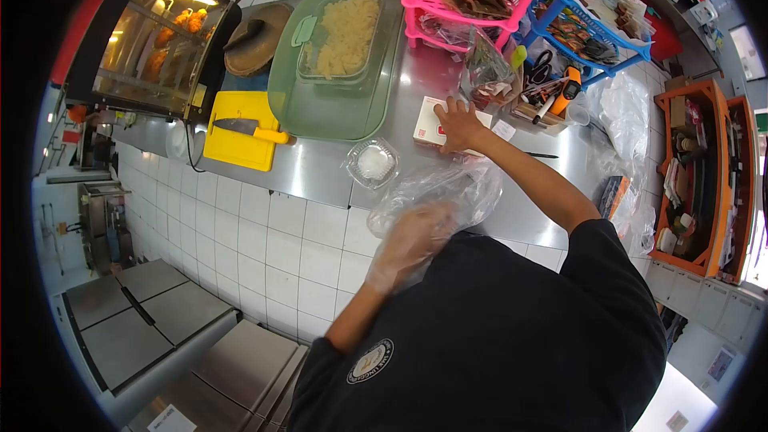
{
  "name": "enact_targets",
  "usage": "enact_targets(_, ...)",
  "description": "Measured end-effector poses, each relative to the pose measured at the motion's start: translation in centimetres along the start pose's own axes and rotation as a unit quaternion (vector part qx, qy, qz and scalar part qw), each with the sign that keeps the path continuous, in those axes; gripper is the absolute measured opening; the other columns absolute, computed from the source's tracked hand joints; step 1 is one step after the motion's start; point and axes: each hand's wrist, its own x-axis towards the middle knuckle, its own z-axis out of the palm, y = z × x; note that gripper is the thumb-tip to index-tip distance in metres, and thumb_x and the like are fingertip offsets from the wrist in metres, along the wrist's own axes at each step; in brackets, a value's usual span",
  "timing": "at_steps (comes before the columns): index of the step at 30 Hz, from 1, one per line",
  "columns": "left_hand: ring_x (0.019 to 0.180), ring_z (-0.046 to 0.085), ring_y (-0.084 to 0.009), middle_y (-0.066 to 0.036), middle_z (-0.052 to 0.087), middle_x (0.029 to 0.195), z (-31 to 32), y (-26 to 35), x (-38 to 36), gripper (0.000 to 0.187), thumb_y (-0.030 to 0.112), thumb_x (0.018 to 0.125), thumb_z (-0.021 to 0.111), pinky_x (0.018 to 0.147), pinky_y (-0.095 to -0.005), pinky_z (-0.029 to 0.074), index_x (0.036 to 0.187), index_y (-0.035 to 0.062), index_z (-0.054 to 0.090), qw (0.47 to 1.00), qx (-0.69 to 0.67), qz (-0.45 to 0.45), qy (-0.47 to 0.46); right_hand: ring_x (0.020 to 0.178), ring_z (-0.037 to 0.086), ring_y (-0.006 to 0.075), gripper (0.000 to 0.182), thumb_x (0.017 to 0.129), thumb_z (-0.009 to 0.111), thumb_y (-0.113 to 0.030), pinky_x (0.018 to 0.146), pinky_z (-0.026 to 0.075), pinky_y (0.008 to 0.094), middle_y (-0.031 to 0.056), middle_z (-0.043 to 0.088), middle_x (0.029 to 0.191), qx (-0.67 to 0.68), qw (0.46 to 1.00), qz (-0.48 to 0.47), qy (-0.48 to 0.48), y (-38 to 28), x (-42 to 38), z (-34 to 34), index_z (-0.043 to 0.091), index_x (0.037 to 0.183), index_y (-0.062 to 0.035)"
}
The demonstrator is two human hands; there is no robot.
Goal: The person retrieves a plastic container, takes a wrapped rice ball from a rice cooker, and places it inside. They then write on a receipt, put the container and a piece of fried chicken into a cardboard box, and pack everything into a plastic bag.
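My right hand [460, 126] lies over a small white box [426, 122] with red print. Its fingers reach the far side of the box and the thumb bends down at the near side, gripping it from above. Thin clear plastic covers my left hand [418, 234], which is held near my body just off the table edge. Motion smears its fingers. A loose, crumpled clear plastic bag or sheet [464, 186] spreads from beside this hand over the table edge. Left of the box sits a clear plastic container [373, 164] with something white in it.
A green tray [288, 104] carries a tub of pale yellow food [346, 36]. Beside it, a knife [252, 129] lies on a yellow cutting board [232, 152]. Pink baskets [472, 2] and a blue rack [588, 24] stand behind the box. An orange thermometer gun [568, 90] is at the right.
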Motion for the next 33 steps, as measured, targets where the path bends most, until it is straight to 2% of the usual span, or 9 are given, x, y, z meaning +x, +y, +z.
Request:
enact_targets(3, 0.108, 0.063, -0.0386, -0.021, 0.066, 0.115, -2.3, 0.3, -1.7, 0.034, 0.014, 0.083, 0.074, 0.097, -0.0446, 0.047, 0.113, 0.0043, 0.063, 0.973, 0.004, -0.142, 0.18, 0.13, 0.04, 0.0461, 0.098, 0.059, 0.089, -0.043, 0.104, 0.038, 0.0613, 0.0258, 0.041, 0.135, 0.048, 0.999, 0.006, -0.005, 0.3, -0.4, -0.7, 0.039, 0.133, -0.0031)
enact_targets(6, 0.106, 0.064, -0.038, -0.019, 0.064, 0.12, -1.8, -3.5, -3.4, 0.032, 0.014, 0.083, 0.075, 0.095, -0.0422, 0.049, 0.111, 0.0058, 0.065, 0.959, 0.009, -0.239, 0.154, 0.124, 0.044, 0.0434, 0.091, 0.059, 0.088, -0.041, 0.101, 0.041, 0.0568, 0.0233, 0.044, 0.127, 0.089, 0.994, -0.01, 0.066, -0.5, -2.1, -4.7, 0.041, 0.127, -0.0011)
enact_targets(11, 0.101, 0.067, -0.0341, -0.02, 0.066, 0.116, 1.5, -10.4, -4.5, 0.034, 0.015, 0.085, 0.075, 0.084, -0.0356, 0.052, 0.116, 0.0068, 0.064, 0.983, -0.052, -0.16, 0.078, 0.113, 0.047, 0.0387, 0.078, 0.06, 0.086, -0.032, 0.097, 0.042, 0.0462, 0.0205, 0.044, 0.118, 0.222, 0.966, -0.091, 0.099, -5.3, -9.3, -10.7, 0.039, 0.115, -0.0022)
enact_targets(16, 0.091, 0.068, -0.0211, -0.012, 0.07, 0.111, 1.3, -10.9, -3.9, 0.032, 0.007, 0.09, 0.069, 0.074, -0.0305, 0.053, 0.121, 0.0029, 0.063, 0.95, -0.269, -0.157, 0.033, 0.116, 0.046, 0.0403, 0.081, 0.059, 0.09, -0.026, 0.099, 0.042, 0.0439, 0.0249, 0.039, 0.125, 0.336, 0.919, -0.098, 0.181, -8.0, -10.7, -2.2, 0.035, 0.113, -0.0023)
enact_targets(21, 0.095, 0.065, -0.0168, -0.009, 0.065, 0.123, 1.9, -9.4, -2.7, 0.043, -0.001, 0.091, 0.064, 0.079, -0.0294, 0.054, 0.133, 0.0004, 0.058, 0.758, -0.571, -0.28, 0.144, 0.131, 0.038, 0.0533, 0.081, 0.055, 0.092, -0.025, 0.105, 0.043, 0.0491, 0.0371, 0.033, 0.138, 0.36, 0.878, -0.094, 0.303, -8.9, -13.5, 5.3, 0.04, 0.112, -0.0011)
enact_targets(25, 0.109, 0.062, -0.0184, -0.01, 0.061, 0.132, -0.4, -7.4, 0.7, 0.05, -0.004, 0.091, 0.06, 0.091, -0.0308, 0.053, 0.141, 0.0011, 0.052, 0.687, -0.658, -0.204, 0.229, 0.133, 0.04, 0.0507, 0.085, 0.052, 0.093, -0.031, 0.109, 0.041, 0.0463, 0.036, 0.033, 0.143, 0.324, 0.934, -0.107, 0.104, -7.8, -17.6, 6.1, 0.043, 0.114, 0.0002)
enact_targets(28, 0.12, 0.058, -0.0218, -0.011, 0.06, 0.134, -0.7, -5.9, 0.8, 0.047, -0.003, 0.093, 0.058, 0.1, -0.0324, 0.049, 0.139, 0.0013, 0.054, 0.783, -0.568, -0.225, 0.118, 0.13, 0.045, 0.0488, 0.084, 0.057, 0.089, -0.037, 0.108, 0.042, 0.046, 0.0339, 0.034, 0.145, 0.271, 0.961, -0.049, -0.019, -8.5, -17.2, 3.5, 0.046, 0.118, 0.0021)
enact_targets(31, 0.124, 0.056, -0.0227, -0.013, 0.06, 0.134, -2.2, -5.7, -2.2, 0.04, -0.001, 0.094, 0.056, 0.105, -0.0338, 0.045, 0.134, -0.0007, 0.058, 0.936, -0.337, -0.048, 0.091, 0.128, 0.048, 0.0465, 0.087, 0.061, 0.086, -0.044, 0.107, 0.043, 0.0468, 0.0323, 0.04, 0.143, 0.23, 0.969, 0.058, -0.068, -8.9, -16.5, 1.0, 0.046, 0.125, 0.001)
enact_targets(33, 0.125, 0.056, -0.0234, -0.015, 0.061, 0.132, -0.5, -7.6, -3.5, 0.037, -0.005, 0.093, 0.049, 0.109, -0.0344, 0.04, 0.128, -0.0035, 0.061, 0.919, -0.37, -0.062, 0.125, 0.125, 0.051, 0.0454, 0.09, 0.062, 0.086, -0.045, 0.106, 0.043, 0.0475, 0.0313, 0.044, 0.14, 0.13, 0.989, 0.071, -0.016, -8.2, -16.1, 1.8, 0.045, 0.127, 0.0001)
